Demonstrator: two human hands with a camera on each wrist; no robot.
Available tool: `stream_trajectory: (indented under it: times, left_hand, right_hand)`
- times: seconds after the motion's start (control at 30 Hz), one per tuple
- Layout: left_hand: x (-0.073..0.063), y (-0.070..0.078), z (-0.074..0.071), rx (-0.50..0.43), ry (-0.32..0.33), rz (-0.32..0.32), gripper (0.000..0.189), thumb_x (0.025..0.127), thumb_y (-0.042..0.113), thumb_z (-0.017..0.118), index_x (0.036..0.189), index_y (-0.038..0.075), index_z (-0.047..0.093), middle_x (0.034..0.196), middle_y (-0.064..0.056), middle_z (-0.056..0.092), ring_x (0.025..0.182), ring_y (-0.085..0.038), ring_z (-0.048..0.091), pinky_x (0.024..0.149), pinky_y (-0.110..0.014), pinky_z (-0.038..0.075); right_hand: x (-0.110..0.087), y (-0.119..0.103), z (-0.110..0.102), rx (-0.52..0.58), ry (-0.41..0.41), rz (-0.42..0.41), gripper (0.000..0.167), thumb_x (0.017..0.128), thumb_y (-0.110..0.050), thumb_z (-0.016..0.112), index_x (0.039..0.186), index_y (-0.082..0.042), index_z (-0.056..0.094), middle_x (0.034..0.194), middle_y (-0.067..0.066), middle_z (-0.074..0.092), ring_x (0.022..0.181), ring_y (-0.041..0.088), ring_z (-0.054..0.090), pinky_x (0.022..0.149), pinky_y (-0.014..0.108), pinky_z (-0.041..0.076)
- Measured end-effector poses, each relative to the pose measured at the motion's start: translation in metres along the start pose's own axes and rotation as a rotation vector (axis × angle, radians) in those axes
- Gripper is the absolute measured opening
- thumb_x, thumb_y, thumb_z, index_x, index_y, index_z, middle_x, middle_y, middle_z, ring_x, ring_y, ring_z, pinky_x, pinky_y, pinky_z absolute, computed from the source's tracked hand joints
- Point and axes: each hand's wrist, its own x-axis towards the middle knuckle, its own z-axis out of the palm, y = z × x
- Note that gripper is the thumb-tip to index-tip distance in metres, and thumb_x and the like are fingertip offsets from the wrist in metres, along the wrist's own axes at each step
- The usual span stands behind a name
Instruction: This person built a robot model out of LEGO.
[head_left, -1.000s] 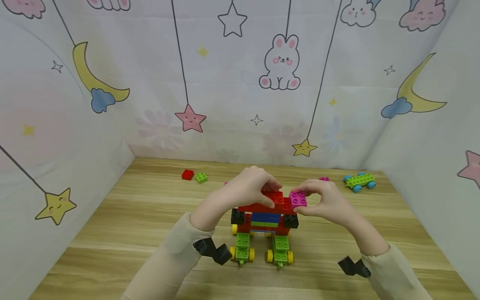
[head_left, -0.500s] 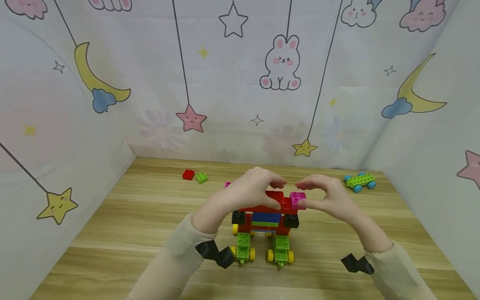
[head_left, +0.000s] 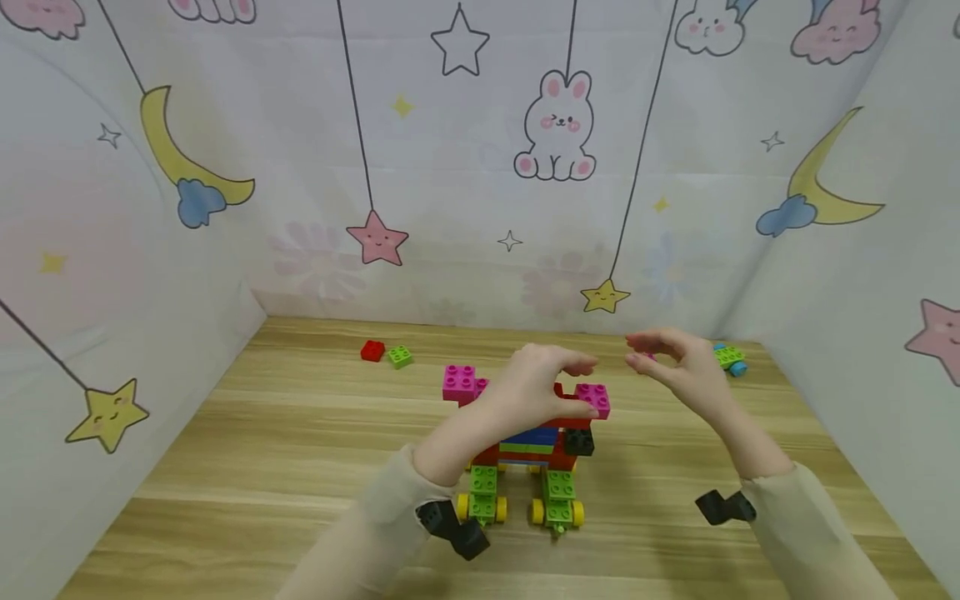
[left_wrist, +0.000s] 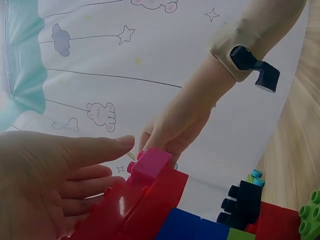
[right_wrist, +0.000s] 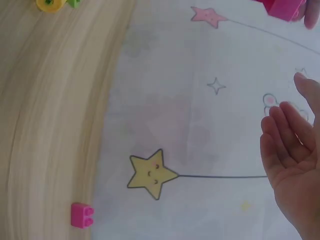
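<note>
A toy brick build on green wheeled bases (head_left: 558,498) stands mid-table in the head view. It has a blue layer (head_left: 538,437), a black brick (head_left: 578,442) and a red top. Pink bricks sit on it, one at the left end (head_left: 459,382) and one at the right end (head_left: 592,402). My left hand (head_left: 534,387) reaches over the top, its thumb by the right-end pink brick and its fingers loosely extended. In the left wrist view that pink brick (left_wrist: 151,166) sits on red bricks near my thumb. My right hand (head_left: 690,367) hovers in the air to the right, holding nothing.
A red brick (head_left: 372,351) and a light green brick (head_left: 401,357) lie at the back left of the table. Behind my right hand are a small pink brick (right_wrist: 81,215) and a green wheeled base (head_left: 730,358) with blue wheels. A printed white curtain (head_left: 420,167) encloses the table's back and sides.
My right hand has let go of the pink brick at the right end and moved away to the right. My left hand has shifted right along the top, uncovering the left-end pink brick.
</note>
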Motion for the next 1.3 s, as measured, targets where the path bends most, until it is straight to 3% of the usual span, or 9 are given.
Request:
stream_trajectory:
  times: [0.17, 0.43, 0.63, 0.73, 0.87, 0.93, 1.0, 1.13, 1.3]
  left_hand:
    - [0.002, -0.004, 0.006, 0.005, 0.009, -0.011, 0.053, 0.083, 0.028, 0.079, 0.131, 0.011, 0.063, 0.122, -0.002, 0.07, 0.112, -0.017, 0.064, 0.091, -0.024, 0.053]
    - [0.002, -0.007, 0.01, -0.014, 0.007, -0.046, 0.049, 0.084, 0.025, 0.078, 0.13, 0.012, 0.065, 0.118, -0.002, 0.071, 0.105, -0.014, 0.068, 0.084, -0.017, 0.054]
    - [0.003, -0.009, 0.012, -0.035, 0.013, -0.06, 0.047, 0.083, 0.024, 0.079, 0.127, 0.011, 0.067, 0.115, -0.002, 0.073, 0.101, -0.014, 0.069, 0.083, -0.016, 0.053]
    - [0.003, -0.01, 0.013, -0.041, 0.013, -0.066, 0.048, 0.082, 0.024, 0.08, 0.126, 0.011, 0.067, 0.114, -0.002, 0.073, 0.101, -0.014, 0.069, 0.083, -0.016, 0.053]
    - [0.004, -0.01, 0.014, -0.045, 0.018, -0.064, 0.048, 0.082, 0.023, 0.08, 0.126, 0.011, 0.067, 0.115, -0.002, 0.073, 0.101, -0.013, 0.07, 0.084, -0.015, 0.053]
    - [0.003, -0.01, 0.014, -0.048, 0.023, -0.062, 0.048, 0.082, 0.023, 0.08, 0.126, 0.011, 0.068, 0.115, -0.002, 0.073, 0.101, -0.013, 0.07, 0.084, -0.015, 0.053]
    - [0.003, -0.01, 0.015, -0.049, 0.028, -0.061, 0.047, 0.082, 0.023, 0.08, 0.126, 0.011, 0.068, 0.114, -0.002, 0.073, 0.101, -0.013, 0.07, 0.084, -0.015, 0.053]
    - [0.002, -0.011, 0.015, -0.05, 0.034, -0.057, 0.046, 0.082, 0.023, 0.08, 0.125, 0.011, 0.068, 0.114, -0.002, 0.073, 0.101, -0.013, 0.07, 0.083, -0.014, 0.053]
    - [0.002, -0.011, 0.016, -0.051, 0.034, -0.049, 0.045, 0.082, 0.023, 0.079, 0.124, 0.011, 0.069, 0.114, -0.001, 0.073, 0.101, -0.012, 0.069, 0.083, -0.014, 0.052]
  right_hand:
    - [0.006, 0.013, -0.003, -0.031, -0.004, 0.071, 0.032, 0.092, -0.019, 0.069, 0.119, -0.001, 0.067, 0.111, 0.016, 0.069, 0.092, -0.017, 0.052, 0.081, 0.006, 0.043]
    - [0.016, 0.033, -0.001, -0.073, 0.022, 0.075, 0.033, 0.092, -0.022, 0.069, 0.117, 0.0, 0.067, 0.11, 0.018, 0.07, 0.088, -0.019, 0.05, 0.081, 0.01, 0.046]
    - [0.023, 0.057, 0.0, -0.079, 0.036, 0.103, 0.036, 0.092, -0.023, 0.069, 0.119, 0.001, 0.066, 0.112, 0.02, 0.069, 0.087, -0.02, 0.05, 0.079, 0.006, 0.041]
    - [0.027, 0.072, 0.0, -0.067, 0.037, 0.127, 0.038, 0.092, -0.023, 0.07, 0.121, 0.001, 0.065, 0.115, 0.021, 0.068, 0.09, -0.011, 0.055, 0.079, 0.005, 0.04]
    - [0.029, 0.093, -0.001, -0.058, 0.03, 0.164, 0.04, 0.092, -0.022, 0.07, 0.123, 0.002, 0.063, 0.117, 0.023, 0.066, 0.101, 0.019, 0.063, 0.079, 0.005, 0.042]
    - [0.029, 0.103, -0.001, -0.057, 0.016, 0.176, 0.043, 0.092, -0.021, 0.07, 0.126, 0.003, 0.061, 0.12, 0.025, 0.064, 0.106, 0.033, 0.061, 0.083, 0.01, 0.046]
    - [0.029, 0.112, 0.0, -0.047, -0.005, 0.186, 0.046, 0.092, -0.02, 0.069, 0.13, 0.005, 0.057, 0.124, 0.027, 0.062, 0.11, 0.039, 0.059, 0.092, 0.023, 0.05]
    - [0.027, 0.126, 0.003, -0.012, -0.052, 0.224, 0.056, 0.093, -0.022, 0.069, 0.137, 0.007, 0.049, 0.133, 0.03, 0.055, 0.12, 0.043, 0.053, 0.106, 0.051, 0.041]
    - [0.028, 0.142, 0.005, -0.007, -0.09, 0.26, 0.061, 0.092, -0.02, 0.069, 0.14, 0.009, 0.044, 0.138, 0.033, 0.048, 0.127, 0.047, 0.046, 0.11, 0.057, 0.035]
